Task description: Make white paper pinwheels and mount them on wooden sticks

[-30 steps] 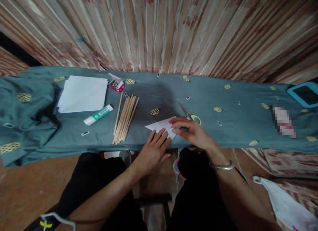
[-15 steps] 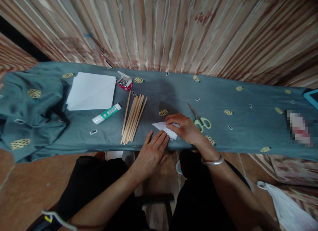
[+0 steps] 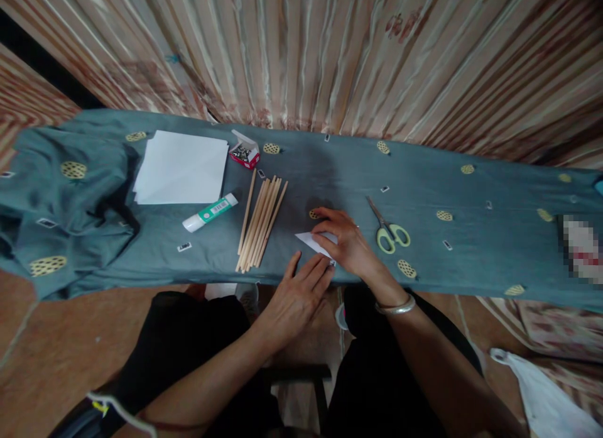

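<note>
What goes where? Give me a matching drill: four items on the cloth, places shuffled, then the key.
1 scissors
2 glue stick
3 wooden sticks
4 pin box

A beside the paper stack's far right corner
B beyond the right hand
C in front of the paper stack
D between glue stick and folded paper

Pairs: 1-B, 2-C, 3-D, 4-A

Both hands flat, fingers extended.

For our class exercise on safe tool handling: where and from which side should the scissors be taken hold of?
Grip the scissors by their pale green loop handles, coming from the near table edge. They lie flat and closed, blades pointing away up-left, handles nearest the right hand.
</note>
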A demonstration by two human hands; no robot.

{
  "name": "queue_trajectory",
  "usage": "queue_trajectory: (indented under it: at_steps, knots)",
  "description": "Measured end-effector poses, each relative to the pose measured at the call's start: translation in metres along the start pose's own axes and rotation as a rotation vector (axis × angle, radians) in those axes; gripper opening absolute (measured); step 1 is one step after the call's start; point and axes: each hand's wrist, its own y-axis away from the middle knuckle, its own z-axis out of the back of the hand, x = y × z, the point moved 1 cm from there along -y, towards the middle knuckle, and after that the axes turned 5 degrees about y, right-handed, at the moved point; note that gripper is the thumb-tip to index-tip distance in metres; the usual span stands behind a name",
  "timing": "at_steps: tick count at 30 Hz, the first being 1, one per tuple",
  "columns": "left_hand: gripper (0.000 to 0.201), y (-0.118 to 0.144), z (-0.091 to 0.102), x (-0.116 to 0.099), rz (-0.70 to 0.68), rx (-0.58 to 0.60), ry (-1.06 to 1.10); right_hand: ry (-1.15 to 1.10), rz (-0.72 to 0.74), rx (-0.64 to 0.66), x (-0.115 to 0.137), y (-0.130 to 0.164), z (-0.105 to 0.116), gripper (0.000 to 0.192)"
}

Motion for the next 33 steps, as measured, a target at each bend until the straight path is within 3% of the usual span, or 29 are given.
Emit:
queue_trajectory:
  at_steps: [21, 29, 33]
  knots:
    - [0.038, -0.001, 0.003, -0.007, -0.040, 0.014, 0.039, -0.025, -0.038, -0.021, -0.001, 0.001, -0.003, 0.007]
    - [0.046, -0.001, 0.018, 0.016, 0.109, -0.150, 0.026, -0.011, -0.013, -0.024, -0.002, 0.001, -0.004, 0.008]
    - [0.054, 0.000, 0.017, 0.024, 0.144, -0.147, -0.024, -0.014, -0.011, -0.025, -0.003, 0.001, -0.005, 0.009]
